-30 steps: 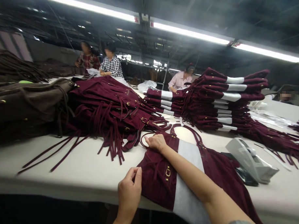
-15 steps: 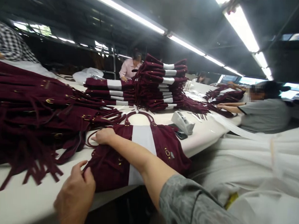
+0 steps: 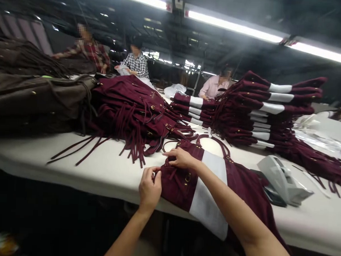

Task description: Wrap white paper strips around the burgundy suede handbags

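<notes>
A maroon bag (image 3: pixel 182 188) with a white band (image 3: pixel 212 181) round its middle lies at the front edge of the white table (image 3: pixel 110 174). My left hand (image 3: pixel 150 187) pinches the bag's left edge between thumb and fingers. Across the bag reaches my right arm, and my right hand (image 3: pixel 179 158) rests on its upper left corner, fingers bent over the fringe and straps there. Whether the right fingers grip a strap is hard to see. The bag's looped handles (image 3: pixel 223 144) stand out toward the back.
Left of the bag lies a heap of fringed maroon bags (image 3: pixel 129 104), with dark brown bags (image 3: pixel 34 101) beyond. A tall stack of banded maroon bags (image 3: pixel 244 104) stands behind. A tape dispenser (image 3: pixel 283 180) sits at right. Several people work across the table.
The view has swung left, bringing the brown bags and more people into sight. My left hand has closed on the bag's left edge. My right hand stays at the upper left corner.
</notes>
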{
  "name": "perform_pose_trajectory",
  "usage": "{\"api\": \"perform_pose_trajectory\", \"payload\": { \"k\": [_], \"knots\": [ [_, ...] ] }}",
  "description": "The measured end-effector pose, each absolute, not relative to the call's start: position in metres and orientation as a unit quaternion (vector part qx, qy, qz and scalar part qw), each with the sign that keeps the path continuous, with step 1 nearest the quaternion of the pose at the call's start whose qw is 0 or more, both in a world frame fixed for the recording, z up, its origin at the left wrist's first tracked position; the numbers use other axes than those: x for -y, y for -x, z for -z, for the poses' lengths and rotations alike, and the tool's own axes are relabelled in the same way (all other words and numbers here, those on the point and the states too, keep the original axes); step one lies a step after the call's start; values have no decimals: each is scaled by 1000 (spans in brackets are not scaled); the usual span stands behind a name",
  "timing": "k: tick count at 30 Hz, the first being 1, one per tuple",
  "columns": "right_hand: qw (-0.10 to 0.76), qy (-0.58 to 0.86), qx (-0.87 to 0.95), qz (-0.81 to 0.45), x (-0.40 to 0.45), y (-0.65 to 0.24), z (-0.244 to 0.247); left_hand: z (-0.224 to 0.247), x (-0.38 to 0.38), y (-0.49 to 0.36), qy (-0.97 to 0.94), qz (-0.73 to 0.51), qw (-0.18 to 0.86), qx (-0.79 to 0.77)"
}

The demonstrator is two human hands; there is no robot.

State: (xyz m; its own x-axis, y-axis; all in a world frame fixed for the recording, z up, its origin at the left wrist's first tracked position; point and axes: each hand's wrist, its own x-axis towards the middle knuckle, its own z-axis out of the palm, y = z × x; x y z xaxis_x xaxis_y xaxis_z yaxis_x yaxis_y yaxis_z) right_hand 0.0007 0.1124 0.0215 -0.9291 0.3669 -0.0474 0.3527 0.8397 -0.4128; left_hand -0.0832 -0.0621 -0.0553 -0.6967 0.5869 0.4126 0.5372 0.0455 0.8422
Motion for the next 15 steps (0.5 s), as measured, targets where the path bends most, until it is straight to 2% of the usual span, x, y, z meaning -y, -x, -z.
{"api": "perform_pose_trajectory", "payload": {
  "k": [6, 11, 15],
  "knots": [
    [18, 236, 915, -326, -130, 32, -18, 57, 64, 87, -410, -584, 34, -700],
    [131, 316, 867, -364, -147, 71, -21, 60, 65, 87, -418, -581, 40, -697],
    [230, 317, 846, -361, -147, 66, -44, 56, 68, 87, -436, -566, 20, -700]
  ]
}}
